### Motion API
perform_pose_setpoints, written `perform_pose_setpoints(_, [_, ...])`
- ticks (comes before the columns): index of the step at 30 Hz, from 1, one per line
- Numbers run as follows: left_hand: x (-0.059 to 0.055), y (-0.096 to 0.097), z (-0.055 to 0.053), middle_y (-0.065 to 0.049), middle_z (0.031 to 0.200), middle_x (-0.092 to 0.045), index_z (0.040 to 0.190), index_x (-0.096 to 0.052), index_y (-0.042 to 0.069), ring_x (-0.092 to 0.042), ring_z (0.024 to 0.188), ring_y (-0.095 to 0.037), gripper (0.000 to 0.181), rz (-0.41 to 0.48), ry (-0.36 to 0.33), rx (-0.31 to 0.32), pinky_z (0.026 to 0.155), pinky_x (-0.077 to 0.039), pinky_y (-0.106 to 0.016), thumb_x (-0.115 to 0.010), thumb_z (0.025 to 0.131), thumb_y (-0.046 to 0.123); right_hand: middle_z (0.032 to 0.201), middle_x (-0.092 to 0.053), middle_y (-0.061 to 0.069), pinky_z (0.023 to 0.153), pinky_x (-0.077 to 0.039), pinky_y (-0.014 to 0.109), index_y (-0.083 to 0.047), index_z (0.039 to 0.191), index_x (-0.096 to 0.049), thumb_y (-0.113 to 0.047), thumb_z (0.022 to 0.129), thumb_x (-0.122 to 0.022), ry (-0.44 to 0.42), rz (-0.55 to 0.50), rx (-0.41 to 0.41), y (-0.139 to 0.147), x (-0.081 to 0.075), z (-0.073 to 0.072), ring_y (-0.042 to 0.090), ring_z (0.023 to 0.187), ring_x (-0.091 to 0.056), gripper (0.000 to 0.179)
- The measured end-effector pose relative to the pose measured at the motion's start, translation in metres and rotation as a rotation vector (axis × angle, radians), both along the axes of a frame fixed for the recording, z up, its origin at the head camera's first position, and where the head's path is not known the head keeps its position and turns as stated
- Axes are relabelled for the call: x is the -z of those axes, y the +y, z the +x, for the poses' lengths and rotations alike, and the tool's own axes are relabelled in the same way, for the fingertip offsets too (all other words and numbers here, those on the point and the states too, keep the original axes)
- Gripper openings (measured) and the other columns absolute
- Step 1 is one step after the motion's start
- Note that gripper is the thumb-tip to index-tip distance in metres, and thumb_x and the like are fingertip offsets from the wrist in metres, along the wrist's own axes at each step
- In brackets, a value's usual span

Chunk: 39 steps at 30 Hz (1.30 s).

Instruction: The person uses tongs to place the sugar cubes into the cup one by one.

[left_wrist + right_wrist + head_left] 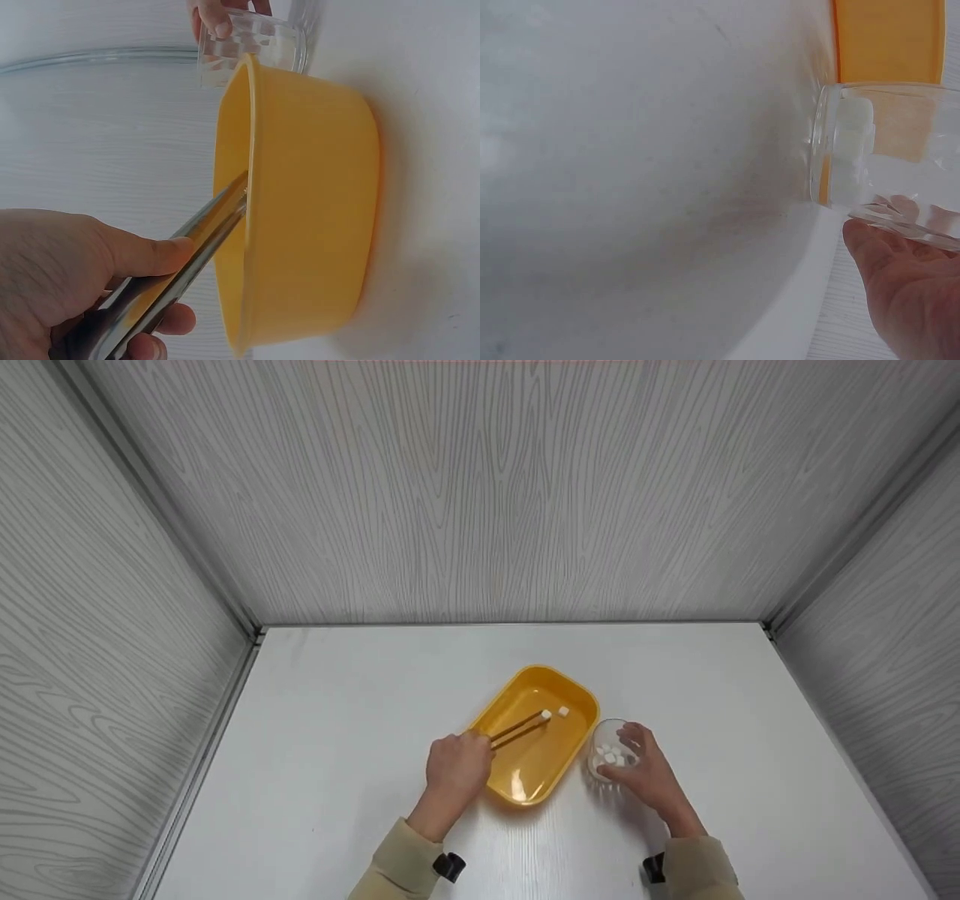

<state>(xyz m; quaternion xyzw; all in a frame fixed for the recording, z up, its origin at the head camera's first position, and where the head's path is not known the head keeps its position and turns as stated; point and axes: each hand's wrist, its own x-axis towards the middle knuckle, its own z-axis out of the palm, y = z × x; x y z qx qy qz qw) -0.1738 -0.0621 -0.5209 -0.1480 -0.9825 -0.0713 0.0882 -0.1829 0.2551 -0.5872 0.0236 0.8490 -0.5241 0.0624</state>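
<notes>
My left hand (459,765) grips a pair of metal tongs (201,259), thumb on one arm and fingers on the other. The tongs reach over the rim into a yellow rectangular tub (534,761). At their tips is a small white cube (546,714); whether they pinch it cannot be told. Another white cube (564,711) lies close by on the tub floor. My right hand (651,780) holds a clear glass (900,176) from its right side, with thumb and fingers curved round it. Several white cubes (610,757) lie in the bottom of the glass.
The glass stands upright on the white table (360,697), just right of the tub. Grey wood-grain panels (495,510) enclose the table at the back and both sides. Black bands (450,866) circle both wrists.
</notes>
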Motion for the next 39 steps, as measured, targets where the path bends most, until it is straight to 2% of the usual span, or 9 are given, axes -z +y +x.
perform_pose_setpoints(10, [-0.01,-0.003,0.005,-0.004,0.067,-0.063,0.082,-0.076,0.008,-0.058,0.053,-0.021,0.022,-0.001,-0.015,-0.027,0.047,-0.046,-0.037,-0.076,0.086,0.03,0.15,-0.038,0.013,0.11,-0.025,0.056,-0.009,0.148,-0.024,-0.027,0.076,-0.086,-0.009,0.017,-0.002,-0.002,-0.001,-0.001,0.032,0.141,-0.032,0.097])
perform_pose_setpoints(19, [-0.014,-0.007,0.012,-0.003,0.064,-0.058,0.082,-0.075,0.007,-0.056,0.05,-0.018,0.021,0.021,0.072,-0.013,0.044,-0.044,-0.034,-0.08,0.082,0.028,0.15,-0.038,0.015,0.11,-0.026,0.054,-0.008,0.147,-0.025,-0.026,0.076,-0.086,0.005,0.021,-0.01,-0.001,-0.001,-0.001,0.032,0.141,-0.032,0.095])
perform_pose_setpoints(26, [-0.023,-0.007,0.017,-0.004,0.066,-0.058,0.092,-0.076,0.007,-0.045,0.049,-0.014,0.025,0.001,0.039,-0.031,0.046,-0.043,-0.032,-0.078,0.084,0.03,0.151,-0.037,0.014,0.109,-0.027,0.055,-0.009,0.148,-0.025,-0.028,0.077,-0.086,-0.005,0.021,-0.007,-0.001,-0.002,0.0,0.032,0.141,-0.032,0.095])
perform_pose_setpoints(34, [-0.031,-0.007,0.024,-0.003,0.066,-0.057,0.094,-0.077,0.007,-0.042,0.047,-0.013,0.025,0.028,0.088,-0.002,0.043,-0.039,-0.028,-0.079,0.084,0.029,0.151,-0.037,0.012,0.109,-0.026,0.056,-0.012,0.148,-0.025,-0.03,0.077,-0.085,-0.015,0.02,-0.007,-0.001,-0.003,0.001,0.031,0.141,-0.031,0.096])
perform_pose_setpoints(39, [-0.037,-0.004,0.028,-0.004,0.069,-0.061,0.095,-0.077,0.009,-0.051,0.048,-0.016,0.024,0.039,0.124,0.025,0.043,-0.042,-0.031,-0.078,0.084,0.03,0.152,-0.037,0.013,0.109,-0.025,0.056,-0.011,0.148,-0.025,-0.031,0.077,-0.085,-0.027,0.031,-0.003,0.0,-0.002,0.0,0.032,0.141,-0.031,0.095])
